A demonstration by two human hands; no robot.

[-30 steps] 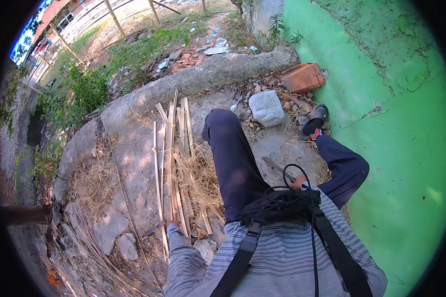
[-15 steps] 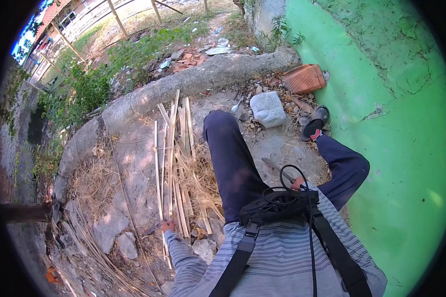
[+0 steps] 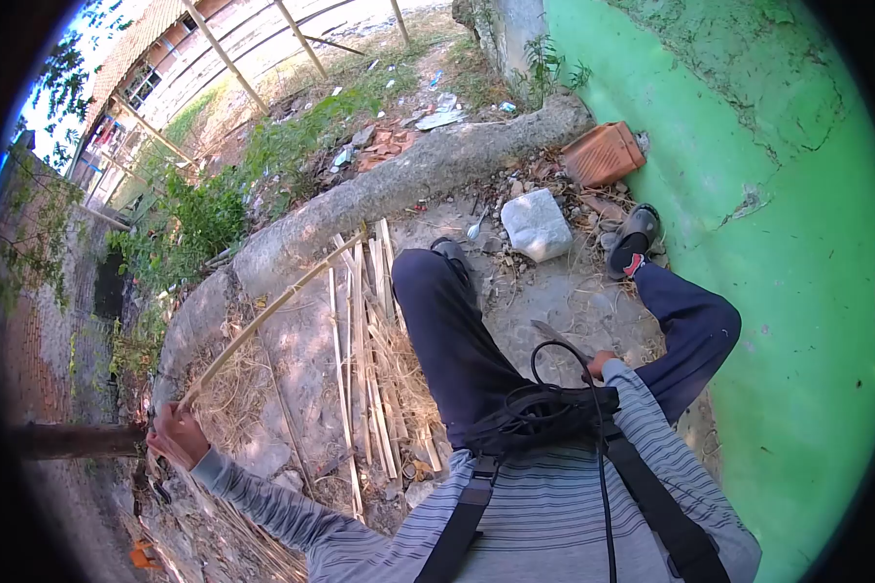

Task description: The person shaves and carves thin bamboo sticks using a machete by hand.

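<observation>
My left hand (image 3: 178, 437) is stretched out to the left, fingers closed on the near end of a long bamboo strip (image 3: 267, 313). The strip slants away up to the right, its far end over the tops of a pile of split bamboo strips (image 3: 360, 360) on the ground. In my right hand (image 3: 601, 363), close to my right thigh, is a knife (image 3: 562, 339); its blade points forward and left. The handle is mostly hidden by my fingers and a black cable (image 3: 544, 361) looping in front.
A pale stone block (image 3: 536, 224) and an orange hollow brick (image 3: 604, 154) lie ahead by the green wall (image 3: 787, 291). A low, curved concrete ledge (image 3: 408, 175) borders the ground. Dry shavings (image 3: 403, 355) lie beside the pile. A dark horizontal beam (image 3: 78, 441) is near my left hand.
My left hand has moved from the near end of the pile out to the left, taking a bamboo strip that now slants. The right hand still has the knife. The view has shifted slightly.
</observation>
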